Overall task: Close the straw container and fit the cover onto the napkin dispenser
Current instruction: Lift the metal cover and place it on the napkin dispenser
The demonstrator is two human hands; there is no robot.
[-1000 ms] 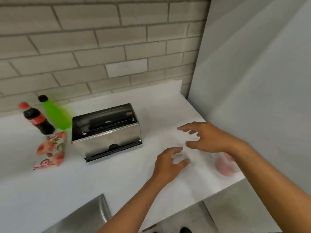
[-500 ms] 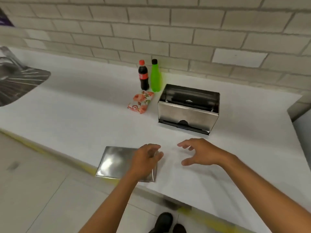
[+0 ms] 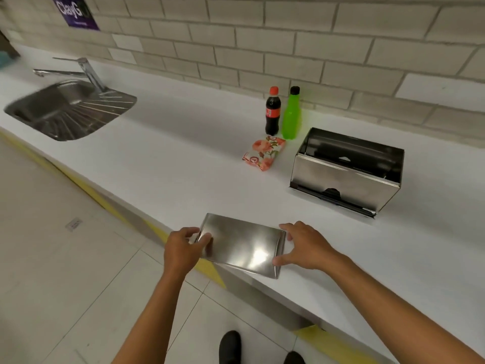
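A shiny steel cover (image 3: 242, 244) lies at the front edge of the white counter (image 3: 162, 158), partly overhanging it. My left hand (image 3: 183, 249) grips its left end, thumb on top. My right hand (image 3: 305, 245) holds its right end, fingers at the far corner and thumb at the near corner. The open steel napkin dispenser (image 3: 346, 170) stands farther back to the right, its top uncovered. No straw container is in view.
A cola bottle (image 3: 273, 111) and a green bottle (image 3: 291, 114) stand by the brick wall, with a flowered napkin pack (image 3: 263, 153) in front. A steel sink (image 3: 68, 109) with a tap (image 3: 78, 70) sits at the far left. My shoes (image 3: 231, 346) are below.
The view swung left, showing the sink. My left hand went from the cover's right end to its left end; my right hand came down onto its right end.
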